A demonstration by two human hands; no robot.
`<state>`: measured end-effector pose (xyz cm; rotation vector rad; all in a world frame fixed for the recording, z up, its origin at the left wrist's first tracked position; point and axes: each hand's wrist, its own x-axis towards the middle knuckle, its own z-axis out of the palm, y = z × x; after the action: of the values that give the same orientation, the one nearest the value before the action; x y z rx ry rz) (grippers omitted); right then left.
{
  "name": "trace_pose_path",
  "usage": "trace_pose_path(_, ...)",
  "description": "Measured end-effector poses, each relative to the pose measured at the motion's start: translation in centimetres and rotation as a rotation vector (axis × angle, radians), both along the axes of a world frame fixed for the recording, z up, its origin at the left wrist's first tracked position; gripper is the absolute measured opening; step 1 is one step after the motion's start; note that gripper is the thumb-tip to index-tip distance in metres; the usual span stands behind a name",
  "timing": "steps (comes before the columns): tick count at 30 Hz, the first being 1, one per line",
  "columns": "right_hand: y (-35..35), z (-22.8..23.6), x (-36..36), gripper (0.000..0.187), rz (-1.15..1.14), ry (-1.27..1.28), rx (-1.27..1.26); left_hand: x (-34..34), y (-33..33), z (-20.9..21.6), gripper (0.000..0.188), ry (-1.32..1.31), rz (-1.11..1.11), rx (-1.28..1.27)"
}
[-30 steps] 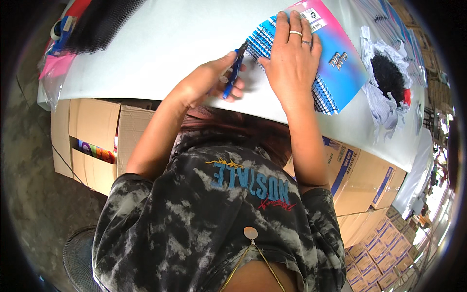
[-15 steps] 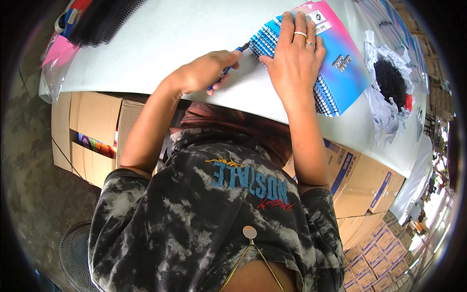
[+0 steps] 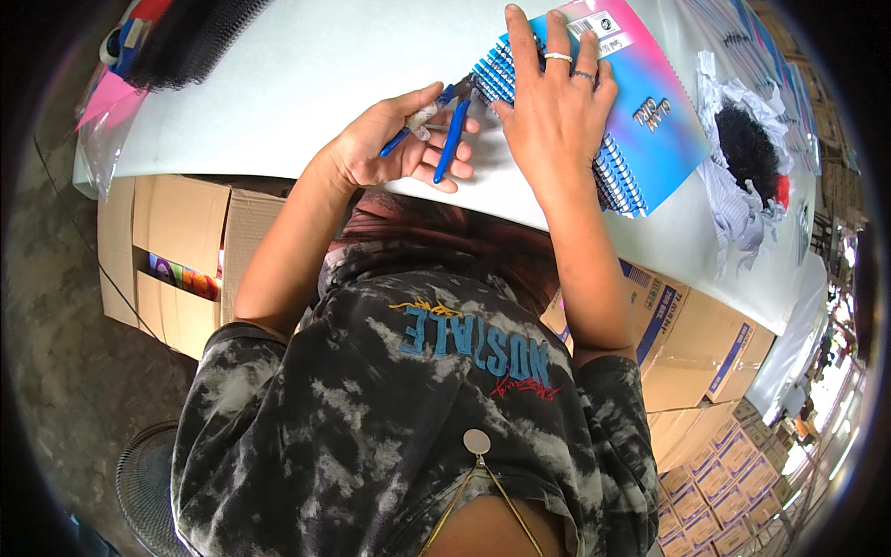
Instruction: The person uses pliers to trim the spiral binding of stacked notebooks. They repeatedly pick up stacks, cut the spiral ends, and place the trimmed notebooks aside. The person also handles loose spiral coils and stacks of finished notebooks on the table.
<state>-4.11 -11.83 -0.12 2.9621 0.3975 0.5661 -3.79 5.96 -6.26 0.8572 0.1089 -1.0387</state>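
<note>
Pliers (image 3: 453, 139) aslant, nose-first toward notebooks (image 3: 654, 158)

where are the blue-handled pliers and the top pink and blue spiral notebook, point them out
Blue-handled pliers (image 3: 452, 141), head view: on one blue handle
Pink and blue spiral notebook (image 3: 646, 141), head view: on the cover

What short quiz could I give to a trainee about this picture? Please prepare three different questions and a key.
1. Choose: what does the left grip hold?
(a) red marker
(b) blue-handled pliers
(c) paintbrush

2. True or false: the right grip rests on the spiral notebooks.

3. Fill the gap: the black mesh lies toward the ____ side of the white table, as the person sees it.

Key: 1. b; 2. true; 3. left
</note>
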Motion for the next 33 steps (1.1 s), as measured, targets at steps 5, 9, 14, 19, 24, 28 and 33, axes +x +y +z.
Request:
trace_pose_path(5,-0.2,-0.1,0.1,0.086,0.018,0.007,0.069,0.2,1.0,0.1,0.065,0.129,-0.030,-0.109)
trace_pose_path(9,-0.2,-0.1,0.1,0.082,0.044,-0.026,0.107,0.7,1.1,-0.6,0.061,0.129,-0.003,-0.127)
trace_pose_path(14,-0.4,-0.1,0.1,0.080,0.035,-0.040,0.083,-0.2,-1.7,3.7,0.059,-0.421,-0.101,0.802)
trace_pose_path(19,-0.4,-0.2,0.0,0.078,0.054,-0.030,0.141,-0.3,-1.9,2.5,0.060,-0.872,-0.237,1.178)
trace_pose_path(24,-0.3,-0.2,0.1,0.075,0.060,-0.059,0.145,0.2,-0.3,0.5,0.063,-0.963,-0.343,1.056)
trace_pose_path(28,-0.4,-0.2,0.1,0.074,0.060,-0.049,0.172,0.4,0.5,1.8,0.068,-0.029,-0.087,0.133)
trace_pose_path(33,-0.4,-0.2,0.1,0.074,0.059,-0.042,0.165,0.2,0.4,0.6,0.064,0.101,0.014,-0.119)
